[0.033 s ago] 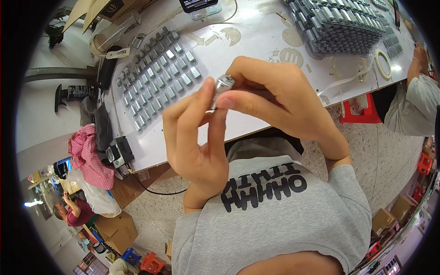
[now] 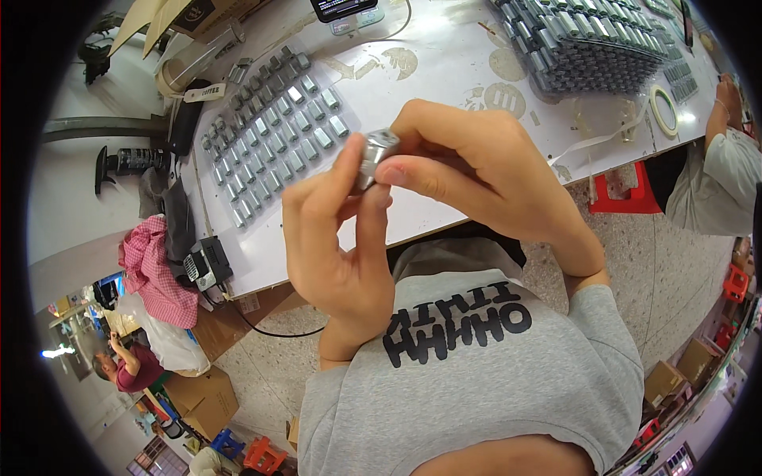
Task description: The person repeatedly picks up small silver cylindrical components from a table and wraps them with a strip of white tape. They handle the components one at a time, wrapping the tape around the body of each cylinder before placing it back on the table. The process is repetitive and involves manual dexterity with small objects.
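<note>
Above the near edge of the table I hold a small silver metal block (image 2: 377,157) with a dark-marked end facing up. The fingertips of my left hand (image 2: 337,230) pinch it from the left and below. My right hand (image 2: 484,163) grips it from the right, its thumb against the side and its index finger curled behind the top. Part of the block is hidden by my fingers. Just beyond my left hand, a clear plastic tray (image 2: 230,208) carries rows of similar shiny metal blocks.
A tall stack of filled clear trays (image 2: 587,67) stands at the far right, near a tape roll (image 2: 663,109). At the back are a phone (image 2: 343,8) and a cardboard box (image 2: 147,24). A small black-and-silver device (image 2: 208,263) sits at the left edge. Another person's arm (image 2: 718,115) is at right.
The metal block has turned between my fingers, showing more of its flat side. My left fingertips have shifted slightly along it; my right hand is almost still.
</note>
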Motion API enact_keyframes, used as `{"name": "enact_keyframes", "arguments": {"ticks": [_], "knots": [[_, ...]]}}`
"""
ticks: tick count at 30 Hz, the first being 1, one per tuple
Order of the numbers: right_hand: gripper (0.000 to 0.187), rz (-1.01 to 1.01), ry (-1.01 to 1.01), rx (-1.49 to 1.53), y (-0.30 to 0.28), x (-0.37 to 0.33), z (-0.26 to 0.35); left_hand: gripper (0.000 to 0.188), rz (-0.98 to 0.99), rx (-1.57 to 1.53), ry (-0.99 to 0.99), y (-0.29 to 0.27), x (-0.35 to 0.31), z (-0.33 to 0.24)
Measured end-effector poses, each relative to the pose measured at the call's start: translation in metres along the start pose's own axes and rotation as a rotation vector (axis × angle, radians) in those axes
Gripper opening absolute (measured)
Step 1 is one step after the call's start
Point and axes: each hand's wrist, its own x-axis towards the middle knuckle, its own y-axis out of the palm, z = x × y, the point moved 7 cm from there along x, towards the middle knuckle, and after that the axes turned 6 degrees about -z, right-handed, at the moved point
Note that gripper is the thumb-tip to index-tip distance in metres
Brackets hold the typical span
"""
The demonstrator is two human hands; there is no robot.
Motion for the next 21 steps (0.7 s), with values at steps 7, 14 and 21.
{"name": "enact_keyframes", "arguments": {"ticks": [7, 14, 21], "knots": [[0.014, 0.135, 0.127, 0.129, -0.002, 0.0, 0.0, 0.033, 0.113, -0.495, -0.341, 0.005, 0.003, 0.007], [0.014, 0.086, 0.092, 0.14, -0.002, 0.001, 0.003, 0.032, 0.083, -0.617, -0.395, 0.011, -0.002, 0.012], [0.014, 0.104, 0.14, 0.157, -0.008, 0.0, 0.002, 0.028, 0.085, -0.464, -0.052, 0.008, 0.008, -0.007]]}}
